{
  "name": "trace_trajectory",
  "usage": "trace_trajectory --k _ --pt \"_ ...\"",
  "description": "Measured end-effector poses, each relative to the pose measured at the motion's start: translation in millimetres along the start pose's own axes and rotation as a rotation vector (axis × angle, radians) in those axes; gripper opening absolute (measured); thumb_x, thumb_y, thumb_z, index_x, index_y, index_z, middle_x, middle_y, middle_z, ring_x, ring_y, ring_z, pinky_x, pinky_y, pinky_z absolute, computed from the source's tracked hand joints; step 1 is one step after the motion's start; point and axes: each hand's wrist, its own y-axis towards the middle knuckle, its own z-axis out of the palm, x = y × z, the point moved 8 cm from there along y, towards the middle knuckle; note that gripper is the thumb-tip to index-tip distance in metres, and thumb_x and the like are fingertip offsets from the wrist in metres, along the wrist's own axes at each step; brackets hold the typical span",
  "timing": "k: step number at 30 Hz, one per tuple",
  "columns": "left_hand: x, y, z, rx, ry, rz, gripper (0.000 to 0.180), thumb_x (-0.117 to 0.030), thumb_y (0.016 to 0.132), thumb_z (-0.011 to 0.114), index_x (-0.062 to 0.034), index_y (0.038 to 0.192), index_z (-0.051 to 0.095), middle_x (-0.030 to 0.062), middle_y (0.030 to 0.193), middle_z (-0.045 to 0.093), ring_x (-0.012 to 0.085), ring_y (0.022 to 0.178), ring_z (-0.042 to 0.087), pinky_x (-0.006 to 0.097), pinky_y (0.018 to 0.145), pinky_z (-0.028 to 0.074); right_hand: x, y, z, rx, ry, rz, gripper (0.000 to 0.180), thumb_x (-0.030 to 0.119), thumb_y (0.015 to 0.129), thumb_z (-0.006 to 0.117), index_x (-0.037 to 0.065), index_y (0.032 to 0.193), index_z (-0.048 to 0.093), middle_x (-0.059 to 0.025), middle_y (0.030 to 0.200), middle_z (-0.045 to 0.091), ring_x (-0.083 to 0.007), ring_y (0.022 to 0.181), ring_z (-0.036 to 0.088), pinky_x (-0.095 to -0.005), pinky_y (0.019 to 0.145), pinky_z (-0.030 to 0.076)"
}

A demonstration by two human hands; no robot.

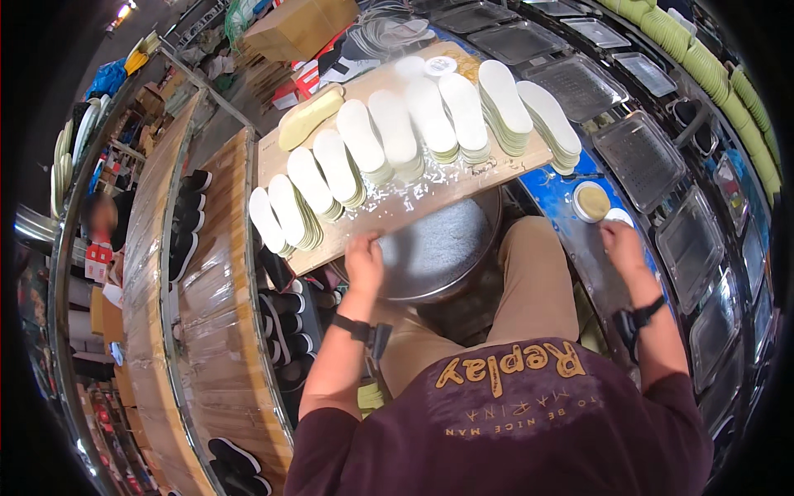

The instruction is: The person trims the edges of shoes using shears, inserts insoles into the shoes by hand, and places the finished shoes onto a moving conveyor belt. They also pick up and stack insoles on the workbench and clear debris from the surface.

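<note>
My left hand is closed, its fingers curled at the near edge of a tilted wooden board. Whatever those fingers hold, if anything, is hidden. Fanned stacks of white insoles stand in a row along the board, with small white scraps scattered before them. Over the blue bench at the right, my right hand is closed with its fingertips at a white round lid; I cannot make out what is between them. Beside it stands an open round tub with tan contents.
Below the board, a round metal basin sits before my knees. A yellow shoe last lies at the board's far left. Metal trays line the right side. Wrapped shelving with black shoes stands left. A cardboard box is behind.
</note>
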Motion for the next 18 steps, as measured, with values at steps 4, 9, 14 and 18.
trace_trajectory --k 4,9,14,18 --pt "25 39 5 -0.004 0.023 0.002 0.024 -0.009 0.083 0.059 -0.0017 0.105 0.062 0.0192 0.108 0.06 0.0378 0.104 0.053 0.045 0.092 0.042 97 70 87 0.076 0.186 -0.286 0.023 0.006 0.077 0.062 0.003 0.1 0.066 -0.0197 0.101 0.065 -0.0376 0.097 0.061 -0.0427 0.086 0.048" --pt "59 43 54 0.005 0.231 -0.279 0.051 -0.017 0.08 0.065 0.0025 0.126 0.051 0.029 0.129 0.047 0.0429 0.121 0.043 0.045 0.104 0.035 145 122 159 -0.066 0.116 -0.317 0.036 0.0 0.075 0.057 -0.001 0.11 0.06 -0.0202 0.113 0.061 -0.0373 0.11 0.055 -0.0419 0.096 0.043" --pt "48 54 77 -0.031 0.293 -0.331 0.065 -0.022 0.08 0.066 0.0053 0.133 0.042 0.0374 0.138 0.032 0.0485 0.129 0.032 0.049 0.11 0.025 168 125 203 -0.056 -0.08 -0.25 0.051 -0.002 0.073 0.052 -0.001 0.124 0.051 -0.0238 0.133 0.048 -0.0371 0.126 0.043 -0.0429 0.107 0.034" --pt "19 58 97 -0.014 0.2 -0.166 0.057 -0.019 0.081 0.065 0.0065 0.128 0.046 0.0318 0.135 0.04 0.0455 0.128 0.036 0.049 0.11 0.026 202 100 225 0.057 0.012 -0.385 0.061 -0.007 0.071 0.049 -0.001 0.131 0.045 -0.025 0.14 0.04 -0.0386 0.131 0.037 -0.0432 0.11 0.03"
